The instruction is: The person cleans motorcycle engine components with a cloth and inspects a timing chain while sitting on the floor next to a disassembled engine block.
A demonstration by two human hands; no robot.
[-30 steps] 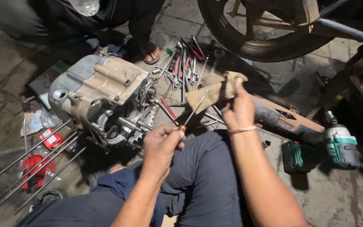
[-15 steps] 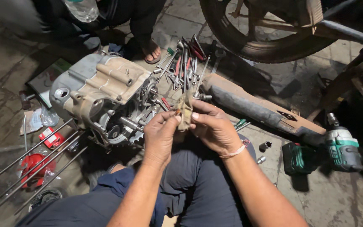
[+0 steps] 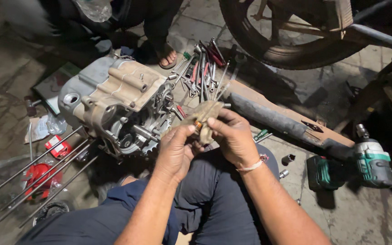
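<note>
I see both hands raised above my lap. My left hand (image 3: 177, 152) has its fingers (image 3: 188, 131) pinched shut on a small part with an orange band (image 3: 198, 125). My right hand (image 3: 233, 138) has its fingers (image 3: 218, 122) curled closed around a dirty tan rag (image 3: 203, 113), which wraps the far side of that part. The fingertips of both hands meet at the part; the part sits between them, just past the knuckles of the left hand.

Edges and room:
- Just beyond the left fingers stands the engine block (image 3: 114, 106), its gear side facing the fingers, near but apart from them.
- Beyond the right fingers lies a pile of wrenches (image 3: 203, 68) on the floor (image 3: 350, 213), close to the rag's far edge.
- Outward of the right fingers runs a long dark tube (image 3: 273, 120) on a wooden board (image 3: 291, 115).
- Below both hands my knees in dark trousers (image 3: 214, 195) fill the near side.

Other things:
- Long steel rods (image 3: 37, 170) lie slanted on the floor, well outward of the left fingers, beside red parts (image 3: 37, 174).
- A green power wrench (image 3: 370, 159) rests well outward of the right fingers, with small sockets (image 3: 288, 159) between it and my wrist.
- A wheel (image 3: 291, 50) stands far ahead.
- Another person's sandalled foot (image 3: 167, 56) rests beyond the engine block.
</note>
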